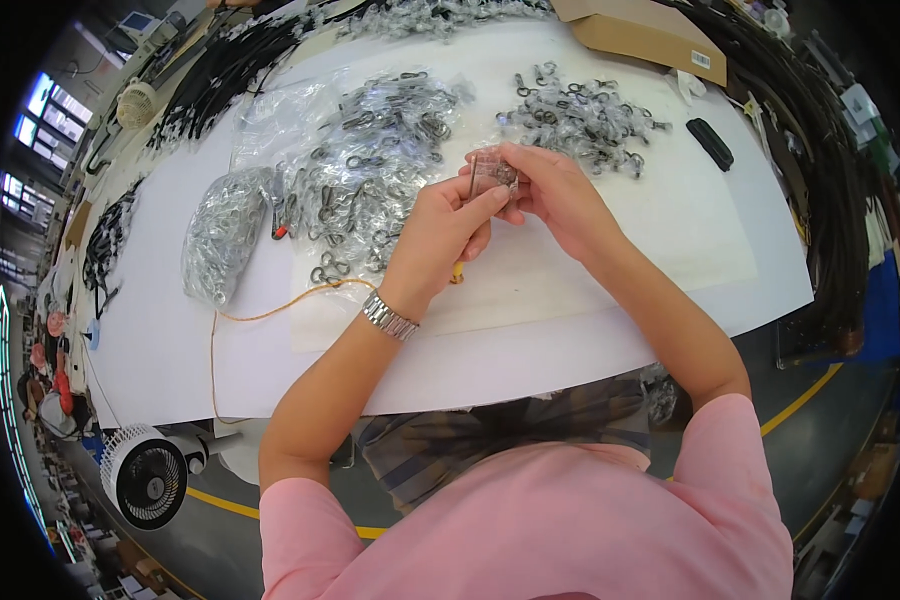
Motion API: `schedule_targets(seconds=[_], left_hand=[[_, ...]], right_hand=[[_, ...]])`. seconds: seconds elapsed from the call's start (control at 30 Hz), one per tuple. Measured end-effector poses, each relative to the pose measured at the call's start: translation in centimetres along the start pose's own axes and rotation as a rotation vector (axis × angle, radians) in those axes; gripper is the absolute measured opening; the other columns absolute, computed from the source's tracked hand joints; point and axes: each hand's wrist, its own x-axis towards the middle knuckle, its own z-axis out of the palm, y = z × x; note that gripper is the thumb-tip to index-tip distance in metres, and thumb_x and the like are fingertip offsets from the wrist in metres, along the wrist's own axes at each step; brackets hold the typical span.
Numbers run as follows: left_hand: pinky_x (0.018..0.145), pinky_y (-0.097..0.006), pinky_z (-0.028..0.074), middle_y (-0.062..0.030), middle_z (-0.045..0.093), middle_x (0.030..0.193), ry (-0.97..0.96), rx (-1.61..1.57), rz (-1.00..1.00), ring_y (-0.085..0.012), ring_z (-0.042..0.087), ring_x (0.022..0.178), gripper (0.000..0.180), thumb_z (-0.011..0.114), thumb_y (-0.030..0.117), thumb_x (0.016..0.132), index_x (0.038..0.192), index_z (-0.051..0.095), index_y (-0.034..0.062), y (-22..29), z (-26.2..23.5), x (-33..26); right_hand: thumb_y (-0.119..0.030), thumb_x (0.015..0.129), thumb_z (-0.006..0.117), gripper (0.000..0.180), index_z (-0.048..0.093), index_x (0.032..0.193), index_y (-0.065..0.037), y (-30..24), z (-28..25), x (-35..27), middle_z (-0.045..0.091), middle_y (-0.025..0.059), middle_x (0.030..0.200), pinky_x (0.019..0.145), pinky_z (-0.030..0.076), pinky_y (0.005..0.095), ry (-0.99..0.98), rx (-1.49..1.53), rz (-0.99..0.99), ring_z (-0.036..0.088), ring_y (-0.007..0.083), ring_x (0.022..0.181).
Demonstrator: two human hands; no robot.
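Observation:
Over the white table [560, 345], my left hand [438, 232] is closed on one side of a small clear plastic bag [494, 174]. My right hand [562, 197] pinches its other side. A metal piece shows dimly inside the bag; its exact form is hidden. Below my left palm pokes a yellow end [458, 270] of a tool, tied to an orange cord [300, 298]; the rest of it is covered by the hand. Beyond my hands lie a large heap of bagged metal hooks [370, 150] and a smaller heap of similar hooks [592, 122].
A full clear plastic bag [225, 235] lies at left, beside a red-tipped tool [279, 230]. At the far right are an open cardboard box [645, 38] and a black oblong object [710, 145]. Black straps [225, 80] line the far left. A fan [150, 478] stands below the table's left edge.

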Motion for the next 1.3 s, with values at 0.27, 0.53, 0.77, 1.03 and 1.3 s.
schedule_targets(seconds=[0.27, 0.53, 0.77, 1.03, 1.3], left_hand=[[0.046, -0.019, 0.029, -0.0039, 0.071, 0.088, 0.048, 0.038, 0.019, -0.0016, 0.042, 0.052, 0.018, 0.066, 0.017, 0.102, 0.107, 0.069, -0.0003, 0.9, -0.3, -0.5], [0.046, -0.018, 0.029, -0.0042, 0.071, 0.089, 0.059, 0.100, 0.038, -0.0013, 0.041, 0.052, 0.017, 0.069, 0.013, 0.098, 0.109, 0.069, -0.0005, 1.3, -0.9, -0.7], [0.047, -0.017, 0.029, -0.0037, 0.073, 0.091, 0.210, 0.111, 0.108, -0.0004, 0.040, 0.053, 0.018, 0.071, 0.012, 0.097, 0.110, 0.069, -0.0005, 2.1, -1.0, -0.6], [0.047, -0.017, 0.029, -0.0013, 0.070, 0.087, 0.219, 0.148, 0.062, -0.0002, 0.040, 0.053, 0.018, 0.073, 0.015, 0.097, 0.107, 0.072, -0.0003, 2.5, -0.3, -1.1], [0.046, -0.017, 0.030, -0.0051, 0.073, 0.087, 0.377, 0.158, 0.257, -0.0007, 0.043, 0.053, 0.019, 0.072, 0.015, 0.098, 0.107, 0.071, -0.0013, 2.0, -0.6, -0.8]], right_hand=[[-0.035, 0.108, 0.055, 0.044, 0.069, 0.126, 0.002, 0.3, 0.9, 0.1, 0.074, 0.0060, 0.101, 0.075, 0.051, 0.0271, -0.012, 0.119, -0.032, 0.063, 0.0107, 0.080], [-0.031, 0.104, 0.063, 0.033, 0.075, 0.107, -0.001, 0.3, 0.5, 0.3, 0.074, 0.0034, 0.097, 0.086, 0.053, 0.0298, -0.010, 0.078, -0.024, 0.065, 0.0125, 0.082], [-0.032, 0.104, 0.062, 0.032, 0.073, 0.114, -0.004, 0.1, 0.2, 0.4, 0.075, 0.0056, 0.115, 0.097, 0.050, 0.0306, 0.129, 0.174, 0.034, 0.068, 0.0145, 0.107], [-0.036, 0.103, 0.064, 0.034, 0.073, 0.112, -0.004, 0.2, 0.4, 0.1, 0.075, 0.0063, 0.115, 0.096, 0.051, 0.0308, 0.178, 0.140, 0.015, 0.069, 0.0139, 0.106], [-0.031, 0.102, 0.066, 0.031, 0.073, 0.110, -0.002, 0.7, 0.8, 0.3, 0.076, 0.0067, 0.109, 0.092, 0.055, 0.0308, 0.166, 0.090, -0.046, 0.071, 0.0157, 0.100]])
